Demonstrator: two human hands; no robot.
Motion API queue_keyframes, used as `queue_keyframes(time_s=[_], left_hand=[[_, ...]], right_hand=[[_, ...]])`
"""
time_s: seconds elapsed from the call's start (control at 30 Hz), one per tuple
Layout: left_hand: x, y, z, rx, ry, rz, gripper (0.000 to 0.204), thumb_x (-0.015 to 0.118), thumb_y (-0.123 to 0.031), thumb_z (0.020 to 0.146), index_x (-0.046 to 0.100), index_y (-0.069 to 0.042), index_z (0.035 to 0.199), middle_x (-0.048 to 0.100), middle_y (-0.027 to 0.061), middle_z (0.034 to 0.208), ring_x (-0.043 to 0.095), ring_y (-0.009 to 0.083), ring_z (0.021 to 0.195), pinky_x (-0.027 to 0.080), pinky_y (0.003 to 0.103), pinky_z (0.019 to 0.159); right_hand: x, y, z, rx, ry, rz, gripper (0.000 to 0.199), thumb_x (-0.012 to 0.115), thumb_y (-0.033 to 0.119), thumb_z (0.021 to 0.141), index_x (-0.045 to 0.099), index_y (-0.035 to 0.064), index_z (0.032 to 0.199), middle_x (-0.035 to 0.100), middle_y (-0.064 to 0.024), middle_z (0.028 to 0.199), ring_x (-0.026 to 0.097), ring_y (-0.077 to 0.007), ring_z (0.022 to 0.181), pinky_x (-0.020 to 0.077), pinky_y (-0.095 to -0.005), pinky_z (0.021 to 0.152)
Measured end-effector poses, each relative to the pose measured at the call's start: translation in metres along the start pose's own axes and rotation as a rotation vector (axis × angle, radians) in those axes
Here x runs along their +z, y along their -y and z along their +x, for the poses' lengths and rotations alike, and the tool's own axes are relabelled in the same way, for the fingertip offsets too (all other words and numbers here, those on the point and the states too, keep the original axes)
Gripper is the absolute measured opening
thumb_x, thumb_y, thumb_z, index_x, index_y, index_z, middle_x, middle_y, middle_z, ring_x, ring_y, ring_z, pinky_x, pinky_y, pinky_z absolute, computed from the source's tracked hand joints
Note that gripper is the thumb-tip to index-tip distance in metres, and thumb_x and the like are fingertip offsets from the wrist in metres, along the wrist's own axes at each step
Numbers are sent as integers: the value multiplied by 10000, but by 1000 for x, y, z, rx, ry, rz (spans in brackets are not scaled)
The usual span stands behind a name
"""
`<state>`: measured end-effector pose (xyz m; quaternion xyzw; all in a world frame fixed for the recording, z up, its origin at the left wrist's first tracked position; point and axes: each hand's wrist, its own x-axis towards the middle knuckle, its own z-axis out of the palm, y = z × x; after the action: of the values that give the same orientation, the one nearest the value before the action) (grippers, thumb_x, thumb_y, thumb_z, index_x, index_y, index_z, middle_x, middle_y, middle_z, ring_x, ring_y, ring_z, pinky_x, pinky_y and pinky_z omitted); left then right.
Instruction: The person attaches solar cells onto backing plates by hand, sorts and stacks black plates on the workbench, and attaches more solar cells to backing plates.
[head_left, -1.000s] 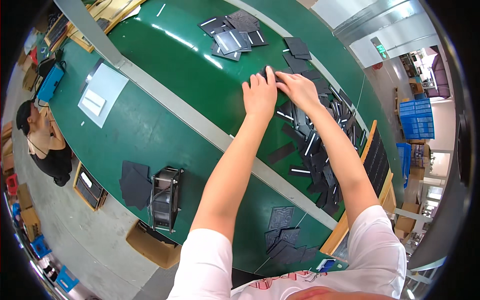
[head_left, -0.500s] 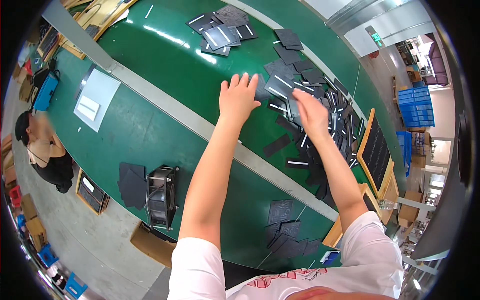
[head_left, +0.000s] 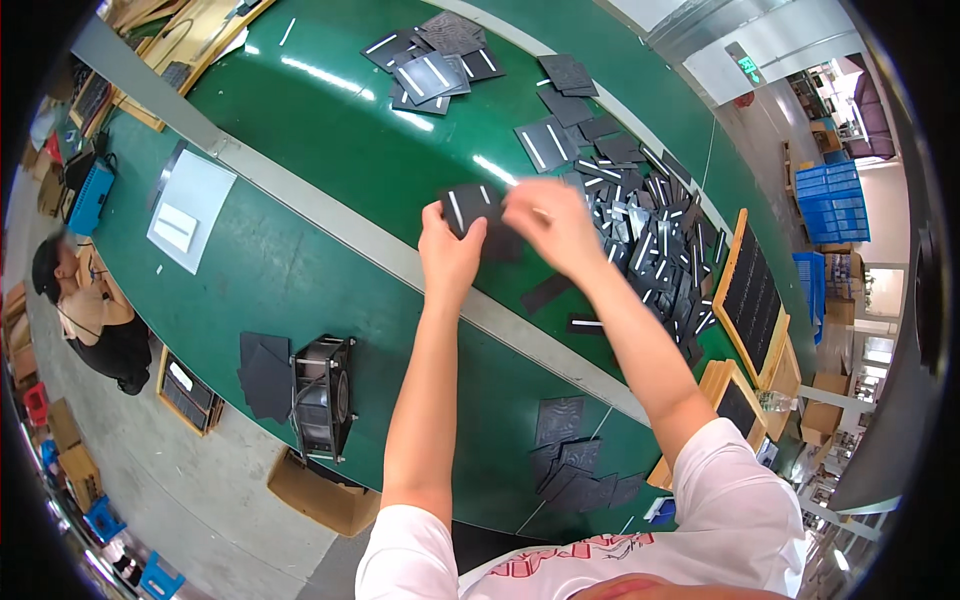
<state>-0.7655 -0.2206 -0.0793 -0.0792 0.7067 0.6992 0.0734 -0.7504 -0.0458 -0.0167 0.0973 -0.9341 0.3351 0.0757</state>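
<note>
Thumb and fingers of my left hand [head_left: 449,258] grip the lower edge of a square black sheet [head_left: 472,208] bearing two white strips. It is over the green table, left of a large heap of black pieces [head_left: 660,245], many with white strips. Close by the sheet's right edge is my right hand [head_left: 556,224], its fingers bent and blurred by motion; whether they hold anything is unclear. Below the sheet, partly covered, shows another dark piece [head_left: 503,245]. Beyond the heap's left side lies a black sheet with two white strips [head_left: 546,144].
A pile of black sheets [head_left: 432,75] lies at the far side. A grey metal rail [head_left: 350,225] crosses the table. Nearer are a black fan [head_left: 322,397] and more black sheets [head_left: 575,455]. Wood-framed black boards [head_left: 750,300] stand right. Another person [head_left: 95,310] sits at the left.
My left hand has turned and now holds a square black sheet. My right hand has moved left from the heap toward it. The two-strip sheet near the heap now lies farther away and uncovered.
</note>
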Motion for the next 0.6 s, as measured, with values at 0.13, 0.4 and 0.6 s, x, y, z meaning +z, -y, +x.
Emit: queue_keyframes(time_s=[0.13,0.4,0.6], left_hand=[[10,5,8,3,25,-38,432,758,-75,820,535,60,1165,705,183,1012,710,255,905,548,359,805],[11,-45,-16,-84,-57,-41,426,792,-116,833,513,45,1112,677,144,906,679,163,667,562,272,465],[11,-33,-28,-25,-67,-289,275,682,-111,934,499,12,1097,640,80,896,626,105,668,538,247,470]], right_hand=[[-12,-79,51,74,-279,-636,503,744,387,829,642,20,1158,676,-188,1138,618,-356,1107,493,-454,944],[-27,-41,34,104,-165,-562,222,591,175,902,619,-9,1023,684,-258,929,689,-380,862,561,-482,764],[-16,-4,-11,539,80,521,247,654,142,954,622,-20,1138,641,-15,909,650,-123,822,574,-280,600]])
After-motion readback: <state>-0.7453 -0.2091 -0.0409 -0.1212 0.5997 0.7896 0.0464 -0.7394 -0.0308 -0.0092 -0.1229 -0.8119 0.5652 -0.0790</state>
